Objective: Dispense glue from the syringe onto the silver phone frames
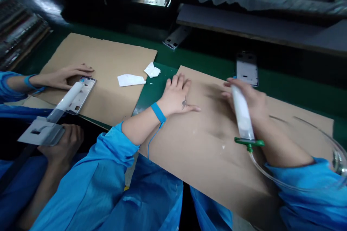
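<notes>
My left hand (177, 97) lies palm down on the brown cardboard sheet (189, 151), its fingers apart and nothing in it. A blue wrist strap (158, 112) with a thin cord is around that wrist. In my right hand (256, 103) is a white dispensing syringe (242, 112), held above the right side of the cardboard. A green cap (249, 142) closes the syringe's near end, and a clear tube (264, 173) runs from it to the right. Just beyond my right hand, a metal phone frame (247, 68) rests on the green bench. Motion blurs the right fingers.
On the left, a co-worker's hand (63, 75) touches a phone frame (82, 95) on another cardboard sheet (108, 54); the other holds a dispensing gun (45, 131). Paper scraps (131, 79) lie between us. Another phone frame (176, 37) is near a low shelf (244, 29). Above are trays (252, 0).
</notes>
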Available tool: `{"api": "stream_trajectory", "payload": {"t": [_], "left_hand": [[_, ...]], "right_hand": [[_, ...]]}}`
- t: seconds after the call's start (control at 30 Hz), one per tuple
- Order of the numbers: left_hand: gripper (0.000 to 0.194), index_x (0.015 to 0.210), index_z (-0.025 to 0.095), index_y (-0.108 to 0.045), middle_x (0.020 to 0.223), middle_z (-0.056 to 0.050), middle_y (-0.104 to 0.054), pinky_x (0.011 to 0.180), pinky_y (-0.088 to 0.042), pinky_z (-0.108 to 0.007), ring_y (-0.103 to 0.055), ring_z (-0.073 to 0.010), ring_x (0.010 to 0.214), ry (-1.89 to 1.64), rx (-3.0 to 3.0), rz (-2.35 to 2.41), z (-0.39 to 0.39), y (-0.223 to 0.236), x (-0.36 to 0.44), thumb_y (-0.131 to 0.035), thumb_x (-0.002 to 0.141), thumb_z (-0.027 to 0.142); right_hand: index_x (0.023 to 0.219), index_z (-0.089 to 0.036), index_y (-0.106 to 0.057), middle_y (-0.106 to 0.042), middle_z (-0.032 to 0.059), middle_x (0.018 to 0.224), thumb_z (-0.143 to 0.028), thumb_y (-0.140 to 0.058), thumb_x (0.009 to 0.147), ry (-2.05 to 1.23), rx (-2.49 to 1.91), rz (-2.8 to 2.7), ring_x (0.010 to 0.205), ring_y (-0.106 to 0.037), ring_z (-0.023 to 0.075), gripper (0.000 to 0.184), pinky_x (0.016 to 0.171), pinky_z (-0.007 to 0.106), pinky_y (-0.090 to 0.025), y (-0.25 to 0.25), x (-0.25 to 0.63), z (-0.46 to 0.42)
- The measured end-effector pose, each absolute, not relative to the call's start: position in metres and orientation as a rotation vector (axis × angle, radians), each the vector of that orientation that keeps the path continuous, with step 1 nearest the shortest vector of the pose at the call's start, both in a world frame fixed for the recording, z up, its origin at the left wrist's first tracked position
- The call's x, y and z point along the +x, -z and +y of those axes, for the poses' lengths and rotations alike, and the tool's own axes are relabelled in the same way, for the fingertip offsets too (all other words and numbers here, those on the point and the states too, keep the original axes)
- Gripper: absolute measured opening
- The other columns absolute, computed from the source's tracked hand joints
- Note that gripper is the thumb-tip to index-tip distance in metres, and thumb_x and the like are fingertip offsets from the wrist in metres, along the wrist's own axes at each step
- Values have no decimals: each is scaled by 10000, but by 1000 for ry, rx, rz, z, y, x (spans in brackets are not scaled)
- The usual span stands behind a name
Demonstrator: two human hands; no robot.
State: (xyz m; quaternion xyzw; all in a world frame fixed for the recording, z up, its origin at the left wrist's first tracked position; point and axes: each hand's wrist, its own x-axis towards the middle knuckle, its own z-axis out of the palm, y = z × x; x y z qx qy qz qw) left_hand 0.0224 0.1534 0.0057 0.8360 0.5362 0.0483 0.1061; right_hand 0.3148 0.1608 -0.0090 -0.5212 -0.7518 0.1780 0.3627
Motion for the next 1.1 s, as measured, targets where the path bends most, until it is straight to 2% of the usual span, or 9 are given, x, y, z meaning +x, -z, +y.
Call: {"api": "stream_trajectory", "payload": {"t": [0.17, 0.27, 0.37, 0.47, 0.63, 0.8, 0.87, 1.0, 1.1], "left_hand": [[1434, 1817, 36, -268, 1875, -347, -92, 1388, -163, -787, -104, -584, 1761, 24, 2331, 1549, 144, -21, 33, -671, 838, 1003], [1293, 1828, 130, -297, 1892, -301, -78, 1398, -85, -804, -27, -554, 1779, 73, 2295, 1518, 142, -27, 34, -669, 898, 948], [1190, 1832, 198, -298, 1905, -250, -117, 1395, -41, -812, -16, -540, 1783, 103, 2283, 1512, 141, -31, 32, -694, 942, 880], [1192, 1841, 218, -251, 1904, -262, -69, 1395, -36, -804, -3, -530, 1785, 113, 2271, 1516, 143, -32, 31, -710, 948, 861], [1213, 1850, 234, -194, 1909, -260, -54, 1407, -26, -780, -2, -530, 1785, 183, 2271, 1544, 145, -32, 33, -649, 951, 909], [1195, 1853, 222, -177, 1906, -243, -176, 1402, -33, -788, -1, -554, 1777, 204, 2295, 1551, 147, -31, 33, -634, 975, 890], [1183, 1850, 213, -204, 1901, -261, -178, 1397, -64, -789, -19, -559, 1776, 175, 2322, 1556, 148, -30, 31, -647, 978, 878], [1131, 1847, 219, -233, 1906, -260, -156, 1367, -102, -819, -41, -572, 1771, 132, 2399, 1562, 154, -23, 27, -631, 1002, 856], [1120, 1852, 227, -222, 1911, -265, -119, 1358, -139, -813, -86, -557, 1773, 126, 2456, 1603, 165, -16, 24, -589, 1009, 866]], "right_hand": [[1384, -338, -777, -849, 104, 1275, -559, -747, 1019, -579, -1138, -2281, 1099, -837, 426, 427, 925, 590, -662, -5, 239, 215], [1474, -250, -723, -839, 137, 1252, -437, -755, 1018, -518, -1176, -2366, 1134, -809, 406, 494, 994, 534, -634, -12, 187, 272], [1574, -203, -640, -781, 184, 1389, -361, -782, 1000, -426, -1275, -2350, 1229, -766, 390, 612, 1098, 519, -591, -12, 145, 320], [1616, -164, -587, -769, 212, 1395, -372, -778, 1016, -406, -1408, -2381, 1266, -752, 396, 663, 1125, 519, -572, -9, 126, 344], [1582, -146, -569, -814, 220, 1264, -427, -656, 1103, -268, -1621, -2288, 1180, -780, 414, 563, 1047, 545, -602, -4, 149, 331], [1463, -93, -577, -766, 300, 1324, -553, -759, 996, -143, -1838, -1999, 1239, -724, 482, 679, 1032, 627, -606, 7, 182, 309], [1457, -100, -557, -754, 301, 1344, -514, -794, 953, -161, -1888, -1927, 1250, -713, 494, 694, 1028, 641, -606, 8, 188, 308], [1406, -98, -551, -758, 274, 1308, -259, -667, 985, -219, -1918, -1900, 1219, -724, 452, 466, 1031, 589, -602, -3, 201, 313], [1382, -110, -532, -754, 240, 1282, -199, -638, 984, -215, -1842, -1914, 1164, -730, 403, 422, 1043, 548, -589, -14, 225, 313]]}}
